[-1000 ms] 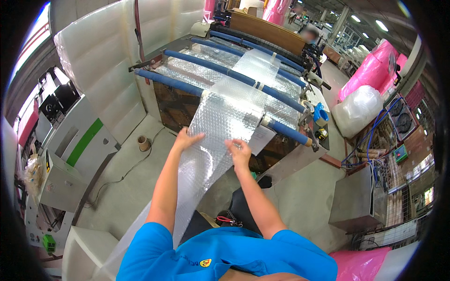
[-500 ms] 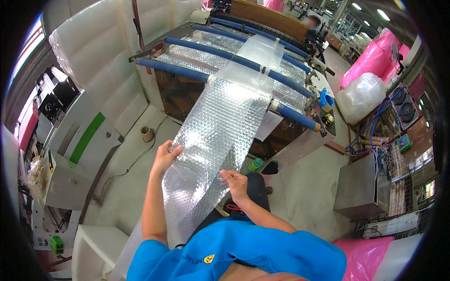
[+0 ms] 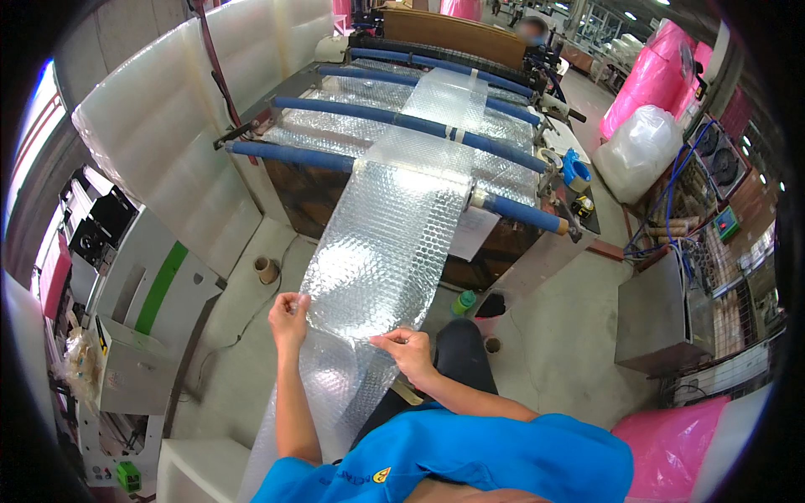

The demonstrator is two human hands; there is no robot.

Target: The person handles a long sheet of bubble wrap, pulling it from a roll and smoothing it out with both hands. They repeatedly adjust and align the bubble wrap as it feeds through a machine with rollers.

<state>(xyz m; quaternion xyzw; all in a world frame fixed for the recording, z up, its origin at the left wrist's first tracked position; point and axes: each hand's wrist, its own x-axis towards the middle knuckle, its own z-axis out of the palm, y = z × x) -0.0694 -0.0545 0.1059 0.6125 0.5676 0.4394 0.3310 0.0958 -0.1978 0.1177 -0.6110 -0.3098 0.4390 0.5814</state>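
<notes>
A long strip of clear bubble wrap (image 3: 381,243) runs from the roller frame down toward my lap. My left hand (image 3: 289,320) pinches its left edge between thumb and fingers. On the other side, my right hand (image 3: 406,350) is closed with its fingertips on the film, a little in from the right edge. Between the hands the strip has a crease, and its lower part hangs loosely over my legs.
Blue rollers (image 3: 293,155) cross the machine ahead, with more bubble wrap on them. Rolls of blue tape (image 3: 576,170) rest at its right end. On the floor are a cardboard core (image 3: 266,269) and a green bottle (image 3: 463,303). A grey cabinet (image 3: 662,323) stands right.
My right hand has moved left and down, further in over the strip, nearer my left hand. The left hand is slightly lower on its edge. The whole view has shifted a little.
</notes>
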